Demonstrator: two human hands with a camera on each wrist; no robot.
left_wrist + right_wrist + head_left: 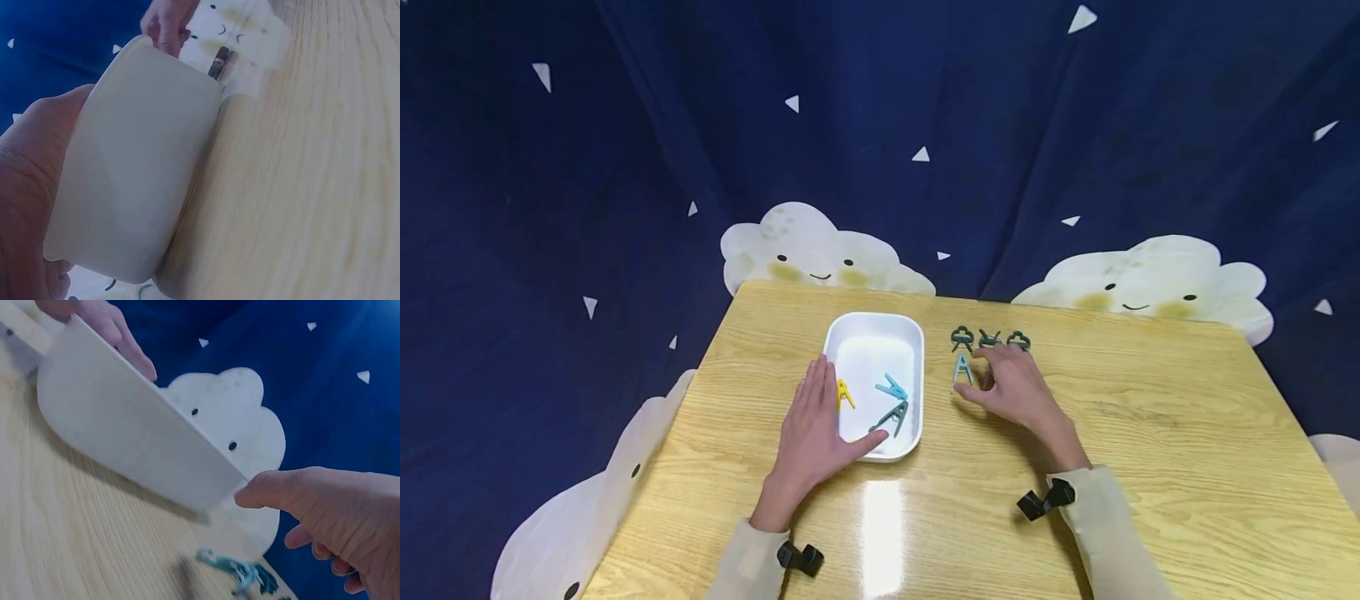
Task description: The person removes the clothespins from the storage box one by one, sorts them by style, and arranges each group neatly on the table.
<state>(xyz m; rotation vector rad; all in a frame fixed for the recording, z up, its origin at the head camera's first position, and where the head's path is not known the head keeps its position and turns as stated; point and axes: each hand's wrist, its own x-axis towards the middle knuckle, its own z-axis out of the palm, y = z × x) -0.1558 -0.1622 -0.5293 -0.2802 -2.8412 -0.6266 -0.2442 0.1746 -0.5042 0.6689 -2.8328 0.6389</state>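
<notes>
A white rectangular tray (912, 333) stands left of centre. My left hand (811, 429) lies along its left and near rim, fingers straight and thumb spread over the near end. Inside are a yellow clip (846, 394), a light blue clip (892, 387) and a dark green clip (895, 414); the hand partly covers the yellow one. Right of the tray, another light blue clip (962, 372) lies on the table. My right hand (1017, 390) hovers by it, thumb and fingers apart at either end of the clip. In the right wrist view the thumb (265, 489) is above that clip (228, 564).
Three dark green clips lie in a row beyond the right hand, among them a left one (962, 337) and a right one (1018, 339). The wooden table (1187, 442) reaches back to a dark blue curtain (865, 125) with white clouds.
</notes>
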